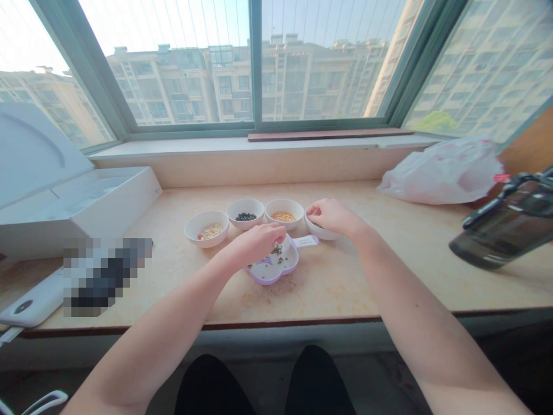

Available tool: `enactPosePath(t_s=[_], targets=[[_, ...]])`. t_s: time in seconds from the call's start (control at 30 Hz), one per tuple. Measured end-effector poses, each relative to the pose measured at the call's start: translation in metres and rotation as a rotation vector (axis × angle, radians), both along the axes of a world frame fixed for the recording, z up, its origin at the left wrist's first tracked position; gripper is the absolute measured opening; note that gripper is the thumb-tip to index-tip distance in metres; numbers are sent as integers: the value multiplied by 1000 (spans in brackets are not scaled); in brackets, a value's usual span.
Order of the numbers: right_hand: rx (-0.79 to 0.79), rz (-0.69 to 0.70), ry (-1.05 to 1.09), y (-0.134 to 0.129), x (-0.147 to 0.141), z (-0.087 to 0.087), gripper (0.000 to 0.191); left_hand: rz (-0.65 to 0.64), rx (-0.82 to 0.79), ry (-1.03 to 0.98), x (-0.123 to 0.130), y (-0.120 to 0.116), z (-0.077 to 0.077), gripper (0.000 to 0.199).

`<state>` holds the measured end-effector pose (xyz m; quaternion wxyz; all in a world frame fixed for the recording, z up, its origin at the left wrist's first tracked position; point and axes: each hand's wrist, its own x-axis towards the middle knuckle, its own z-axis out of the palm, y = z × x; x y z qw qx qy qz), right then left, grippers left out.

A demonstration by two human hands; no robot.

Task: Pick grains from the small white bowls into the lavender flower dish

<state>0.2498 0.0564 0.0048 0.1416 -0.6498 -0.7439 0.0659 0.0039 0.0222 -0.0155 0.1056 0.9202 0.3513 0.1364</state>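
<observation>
The right hand [330, 218] can pass rightward over the desk [415, 271] as far as the dark water bottle [501, 227]. The left hand [259, 245] can pass leftward to the white box [108, 210] and a pixelated object [106, 276]. The white bowls [245, 203] stand in the way toward the window.

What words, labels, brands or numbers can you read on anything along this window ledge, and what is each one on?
No word, brand or number is legible anywhere.
White handle of the lilac dish: small dark marks, too small to read.
Pixelated object on the left of the ledge: blurred out, unreadable.
</observation>
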Motion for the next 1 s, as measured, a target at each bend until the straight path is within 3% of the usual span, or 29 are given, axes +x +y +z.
enactPosePath(t_s=[0.17, 0.27, 0.4, 0.5, 0.77, 0.93, 1.0], targets=[[195, -18, 125, -6, -9, 8, 21, 133, -230, -436, -6, 2, 6, 13], [240, 149, 375, -14, -20, 10, 23, 154, -455, -708, -5, 0, 13, 12], [40, 440, 689, -27, -39, 6, 31, 172, -670, -1012, -1, -6, 20, 28], [-75, 499, 776, -33, -51, 1, 36, 190, -765, -1151, 3, -7, 20, 33], [-19, 426, 746, -30, -54, -10, 43, 220, -865, -1241, 5, -6, 16, 34], [56, 406, 658, -32, -52, -7, 36, 228, -767, -1104, 5, -7, 17, 21], [109, 380, 628, -34, -50, -2, 34, 250, -649, -966, 3, -5, 15, 17]])
